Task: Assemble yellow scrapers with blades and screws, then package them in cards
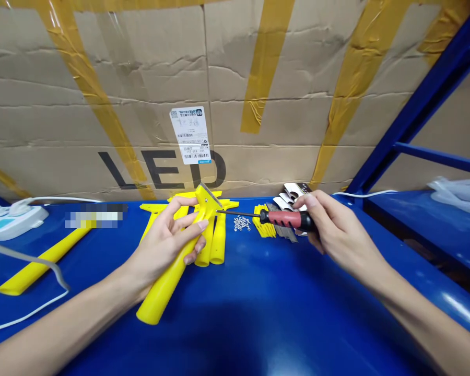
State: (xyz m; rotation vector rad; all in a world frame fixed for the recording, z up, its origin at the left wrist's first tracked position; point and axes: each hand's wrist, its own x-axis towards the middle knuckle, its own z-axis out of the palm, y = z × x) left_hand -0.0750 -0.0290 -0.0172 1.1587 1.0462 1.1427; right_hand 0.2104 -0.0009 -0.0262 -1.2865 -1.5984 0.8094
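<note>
My left hand (168,237) is closed around a yellow scraper (160,295), its handle slanting down toward me. At its upper end the head carries a thin metal blade edge and a small screw. My right hand (337,227) grips a screwdriver (284,219) with a red and black handle, held roughly level. Its tip points left at the scraper head; whether it touches a screw I cannot tell. Behind the held scraper lie several more yellow scrapers (218,243). A small heap of screws (241,223) sits beyond the screwdriver shaft, beside yellow plastic pieces (263,224).
Dark strips (285,231) and white-and-black packets (293,192) lie behind the screwdriver. At left are another yellow-handled tool (47,266), a power strip (15,222) and a white cable. A large cardboard box (235,68) walls the back; a blue metal post (411,99) rises at right.
</note>
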